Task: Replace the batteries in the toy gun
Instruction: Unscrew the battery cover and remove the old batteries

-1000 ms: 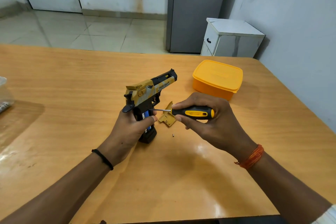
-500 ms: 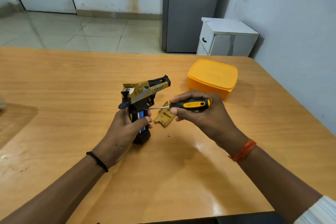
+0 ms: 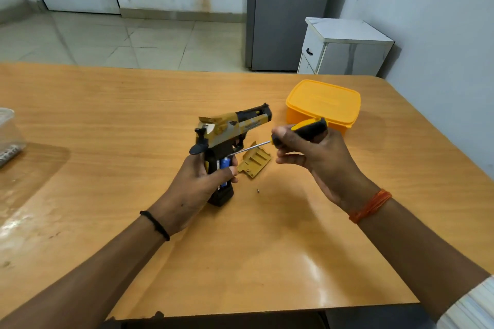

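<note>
My left hand grips the handle of a gold-and-black toy gun, held upright with its base on the wooden table. The grip's side is uncovered and blue batteries show inside. My right hand holds a black-and-yellow screwdriver, its metal tip reaching the top of the battery bay. The removed gold cover lies on the table just right of the gun. A small screw lies below it.
A closed yellow plastic box sits behind my right hand. A clear container with batteries stands at the table's left edge. Beyond the table are a white cabinet and a grey cupboard.
My right hand has tilted the screwdriver handle upward, so the shaft now slopes down-left into the battery bay. The gun stays in my left hand in the same place.
</note>
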